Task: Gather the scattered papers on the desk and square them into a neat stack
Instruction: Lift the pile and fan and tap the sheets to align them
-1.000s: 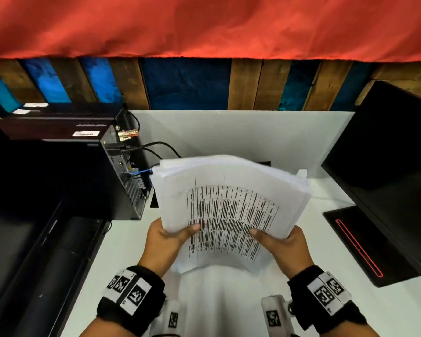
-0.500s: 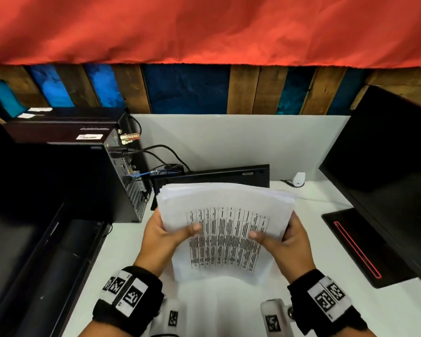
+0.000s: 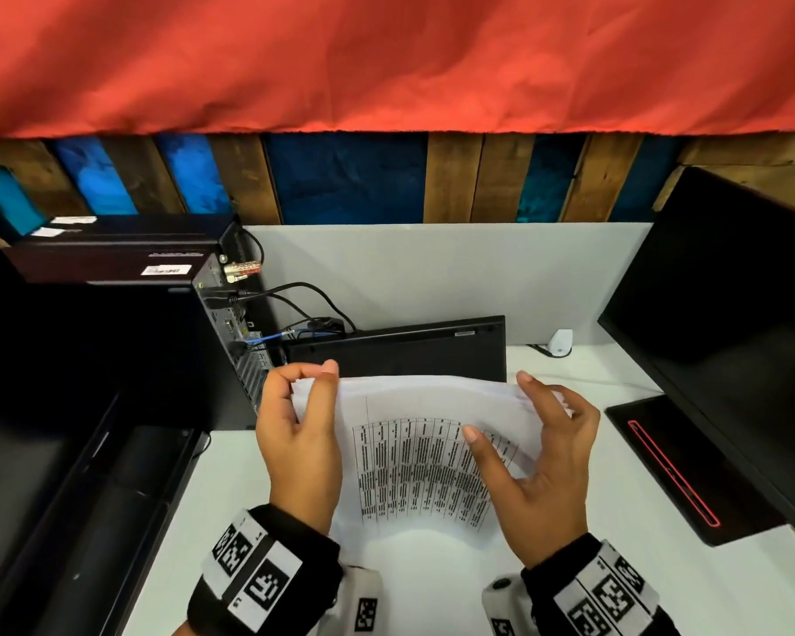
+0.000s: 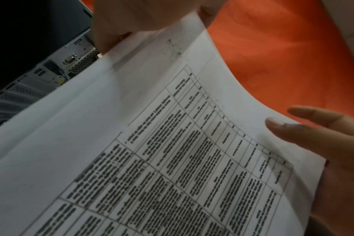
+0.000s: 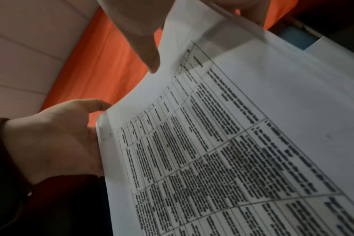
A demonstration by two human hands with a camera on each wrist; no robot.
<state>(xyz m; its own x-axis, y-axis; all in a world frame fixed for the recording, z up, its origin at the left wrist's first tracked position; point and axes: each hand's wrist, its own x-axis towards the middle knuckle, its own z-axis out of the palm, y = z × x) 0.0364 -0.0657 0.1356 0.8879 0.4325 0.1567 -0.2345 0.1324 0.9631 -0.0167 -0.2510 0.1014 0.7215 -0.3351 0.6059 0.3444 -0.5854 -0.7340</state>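
Observation:
A stack of white papers (image 3: 409, 452) with a printed table on the top sheet stands bowed on the white desk (image 3: 432, 589), lower edge down. My left hand (image 3: 299, 420) pinches its top left corner, fingers curled over the top edge and thumb on the front. My right hand (image 3: 547, 452) holds the right edge loosely, thumb flat on the printed face and straighter fingers behind. The left wrist view shows the papers (image 4: 131, 143), my left hand (image 4: 119, 24) and my right hand (image 4: 323, 143). The right wrist view shows the papers (image 5: 232, 127) between my right hand (image 5: 135, 24) and left hand (image 5: 51, 143).
A black computer tower (image 3: 134, 337) with cables stands close on the left. A black flat device (image 3: 395, 351) leans on the grey partition just behind the papers. A dark monitor (image 3: 730, 337) and its base (image 3: 684, 465) fill the right. A small white item (image 3: 561, 342) sits at the back.
The stack has come down from in front of me toward the desk. Both hands have slid from its lower part up to its top corners, and the right grip has loosened.

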